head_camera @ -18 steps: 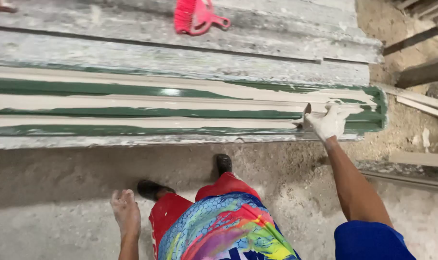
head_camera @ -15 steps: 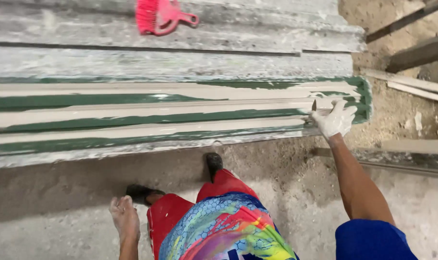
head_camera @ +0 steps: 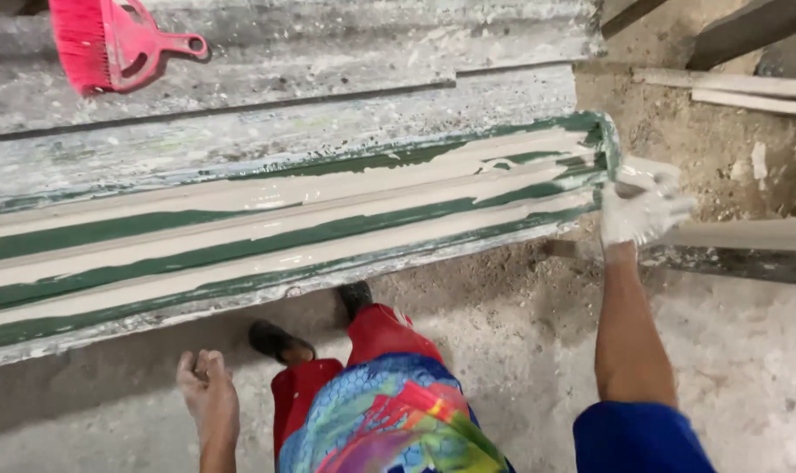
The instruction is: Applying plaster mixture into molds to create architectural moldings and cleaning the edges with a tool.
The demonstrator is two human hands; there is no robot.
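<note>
A long green mould [head_camera: 267,236] is seen lying across a grey, splattered workbench [head_camera: 328,123]. Its channels are filled with wet beige plaster, which lies in long stripes between the green ridges. Near the right end of the mould the plaster is thinner and more green is shown through it.

The right hand [head_camera: 639,210] is covered by a white glove smeared with plaster and is held just beyond the right end of the mould, close to its rounded green edge. The fingers are spread and half bent; whether a tool is gripped under them cannot be told. A pale wooden strip [head_camera: 748,235] is seen just behind this hand.

The left hand [head_camera: 204,385] is bare and hangs low beside the leg, well apart from the mould. It is loosely curled and nothing is held in it.

A pink hand brush [head_camera: 109,48] is laid on the workbench at the far left. The floor [head_camera: 521,350] is covered with white dust.
</note>
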